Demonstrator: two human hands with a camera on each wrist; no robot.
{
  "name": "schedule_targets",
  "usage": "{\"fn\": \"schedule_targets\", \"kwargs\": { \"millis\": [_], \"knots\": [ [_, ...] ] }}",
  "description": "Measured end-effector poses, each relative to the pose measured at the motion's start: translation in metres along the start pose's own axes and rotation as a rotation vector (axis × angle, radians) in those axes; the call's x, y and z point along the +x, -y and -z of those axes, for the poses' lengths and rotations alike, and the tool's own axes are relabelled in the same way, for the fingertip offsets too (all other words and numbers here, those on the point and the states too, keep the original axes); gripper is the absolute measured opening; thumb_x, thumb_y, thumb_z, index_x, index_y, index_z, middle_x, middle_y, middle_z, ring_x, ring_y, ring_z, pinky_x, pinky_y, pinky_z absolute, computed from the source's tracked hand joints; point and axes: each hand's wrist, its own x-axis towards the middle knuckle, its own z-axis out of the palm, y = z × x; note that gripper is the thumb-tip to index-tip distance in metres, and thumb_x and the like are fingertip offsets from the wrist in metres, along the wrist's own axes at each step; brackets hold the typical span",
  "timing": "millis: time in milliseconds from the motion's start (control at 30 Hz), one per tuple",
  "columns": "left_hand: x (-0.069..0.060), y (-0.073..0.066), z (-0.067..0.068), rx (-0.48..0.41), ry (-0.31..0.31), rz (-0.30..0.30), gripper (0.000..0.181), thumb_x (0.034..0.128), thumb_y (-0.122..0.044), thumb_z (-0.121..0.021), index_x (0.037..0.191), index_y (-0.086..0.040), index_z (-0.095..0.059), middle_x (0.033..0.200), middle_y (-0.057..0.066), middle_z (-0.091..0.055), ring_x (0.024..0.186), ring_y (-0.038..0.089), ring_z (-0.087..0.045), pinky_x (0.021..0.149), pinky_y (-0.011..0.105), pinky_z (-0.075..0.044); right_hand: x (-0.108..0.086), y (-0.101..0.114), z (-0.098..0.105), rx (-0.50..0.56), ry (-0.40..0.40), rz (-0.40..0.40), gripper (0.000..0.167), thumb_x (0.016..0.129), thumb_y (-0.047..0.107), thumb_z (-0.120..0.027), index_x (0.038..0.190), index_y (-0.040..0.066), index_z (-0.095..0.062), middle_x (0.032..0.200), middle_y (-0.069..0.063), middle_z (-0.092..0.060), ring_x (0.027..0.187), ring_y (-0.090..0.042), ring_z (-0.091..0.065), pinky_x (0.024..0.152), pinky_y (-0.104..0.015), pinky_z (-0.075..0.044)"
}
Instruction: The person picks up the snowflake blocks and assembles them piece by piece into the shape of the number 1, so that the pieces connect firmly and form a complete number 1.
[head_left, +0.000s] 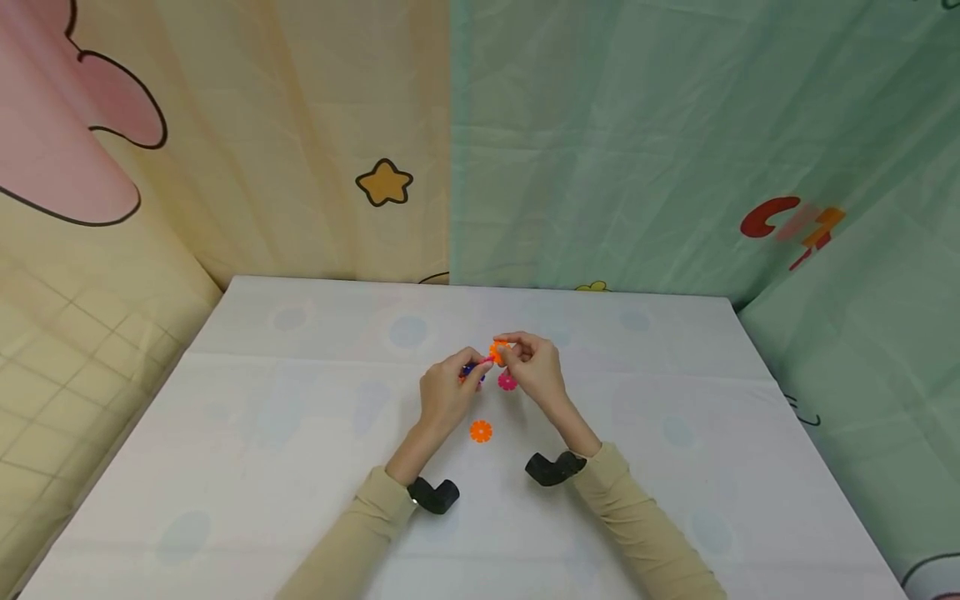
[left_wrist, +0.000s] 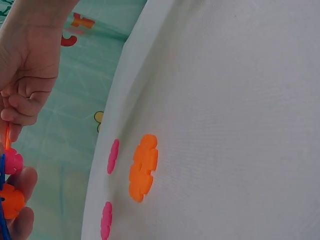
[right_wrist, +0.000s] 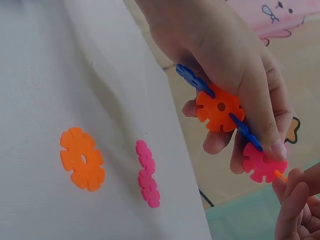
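Note:
My left hand [head_left: 446,392] grips a joined chain of notched discs: in the right wrist view, a blue disc [right_wrist: 192,79], an orange disc [right_wrist: 221,107], a second blue disc [right_wrist: 246,132] and a pink disc [right_wrist: 257,162] at the end. Thumb and fingers of my right hand [head_left: 537,371] pinch an orange disc [head_left: 496,351], whose edge meets the pink disc. In the left wrist view, the chain's orange disc [left_wrist: 12,201] shows against the left fingertips, and my right hand [left_wrist: 35,65] comes from above.
A loose orange disc [head_left: 481,431] lies on the white-covered table [head_left: 262,467] in front of the hands. Pink discs [right_wrist: 149,187] lie flat beyond it, near the right hand. Printed curtains [head_left: 600,150] stand behind and beside the table.

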Motion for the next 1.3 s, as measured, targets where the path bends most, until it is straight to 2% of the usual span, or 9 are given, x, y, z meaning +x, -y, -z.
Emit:
{"fn": "schedule_targets", "kwargs": {
  "millis": [100,200,333,500,567,800,900,1100,1300],
  "knots": [
    [0.000,-0.001,0.000,0.013,0.000,-0.001,0.017,0.0877,-0.029,-0.069,0.086,-0.012,-0.067,0.057,-0.002,-0.060,0.050,0.008,-0.053,0.048,0.018,-0.036,0.000,0.000,0.000,-0.003,-0.006,-0.008,0.019,0.087,0.002,-0.059,0.102,0.001,-0.072,0.070,-0.022,-0.063,0.054,-0.042,-0.054,0.042,-0.019,-0.037],
    [0.000,-0.001,-0.001,-0.003,-0.006,0.010,0.017,0.0882,-0.027,-0.069,0.086,-0.011,-0.066,0.057,-0.001,-0.061,0.050,0.009,-0.053,0.048,0.018,-0.035,-0.002,0.005,-0.001,0.009,-0.006,-0.014,0.020,0.088,0.001,-0.059,0.104,-0.002,-0.071,0.072,-0.024,-0.064,0.046,-0.025,-0.053,0.043,-0.018,-0.037],
    [0.001,-0.002,-0.001,-0.024,-0.009,0.029,0.016,0.0890,-0.027,-0.068,0.086,-0.011,-0.066,0.057,0.000,-0.062,0.050,0.009,-0.054,0.047,0.018,-0.036,-0.004,0.007,-0.003,0.012,-0.010,-0.026,0.019,0.089,0.002,-0.060,0.105,-0.001,-0.070,0.074,-0.023,-0.064,0.044,-0.012,-0.050,0.044,-0.018,-0.039],
    [0.001,0.000,0.000,-0.016,0.002,0.026,0.016,0.0880,-0.028,-0.069,0.085,-0.012,-0.066,0.056,-0.002,-0.061,0.049,0.007,-0.052,0.048,0.020,-0.036,-0.004,-0.001,-0.002,0.030,0.000,-0.029,0.019,0.089,0.005,-0.062,0.106,0.001,-0.070,0.074,-0.023,-0.064,0.056,-0.040,-0.056,0.045,-0.019,-0.040],
    [0.000,0.001,0.000,-0.015,0.024,0.036,0.016,0.0872,-0.029,-0.069,0.085,-0.013,-0.067,0.059,-0.002,-0.062,0.049,0.007,-0.050,0.048,0.020,-0.034,-0.006,-0.005,-0.002,0.042,0.009,-0.046,0.020,0.090,0.006,-0.063,0.107,0.001,-0.070,0.074,-0.026,-0.063,0.059,-0.044,-0.056,0.048,-0.020,-0.043],
    [-0.006,0.002,0.001,-0.018,0.125,0.106,0.018,0.0835,-0.031,-0.072,0.092,-0.015,-0.068,0.071,-0.001,-0.068,0.050,0.005,-0.046,0.047,0.019,-0.033,-0.012,-0.015,-0.002,0.063,0.031,-0.165,0.020,0.091,0.008,-0.063,0.109,0.002,-0.069,0.077,-0.025,-0.065,0.056,-0.022,-0.062,0.058,-0.024,-0.055],
    [-0.006,0.002,0.001,-0.013,0.138,0.117,0.020,0.0832,-0.032,-0.072,0.094,-0.015,-0.069,0.077,0.001,-0.071,0.051,0.006,-0.047,0.048,0.019,-0.035,-0.013,-0.017,-0.001,0.052,0.032,-0.180,0.021,0.092,0.011,-0.062,0.111,0.004,-0.069,0.079,-0.023,-0.067,0.058,-0.022,-0.063,0.059,-0.024,-0.055],
    [-0.003,0.002,0.001,-0.013,0.127,0.085,0.024,0.0820,-0.033,-0.074,0.096,-0.014,-0.069,0.090,0.004,-0.074,0.058,0.009,-0.053,0.051,0.018,-0.041,-0.013,-0.019,0.003,0.069,0.060,-0.158,0.024,0.093,0.012,-0.062,0.114,0.004,-0.068,0.086,-0.019,-0.067,0.067,-0.032,-0.065,0.065,-0.034,-0.059],
    [-0.004,0.003,0.002,0.021,0.119,0.058,0.031,0.0795,-0.034,-0.078,0.103,-0.016,-0.069,0.095,0.003,-0.073,0.063,0.011,-0.056,0.055,0.017,-0.042,-0.012,-0.019,0.004,0.089,0.085,-0.128,0.027,0.090,0.010,-0.066,0.115,0.002,-0.066,0.084,-0.023,-0.065,0.061,-0.021,-0.064,0.062,-0.030,-0.058]
  ]
}}
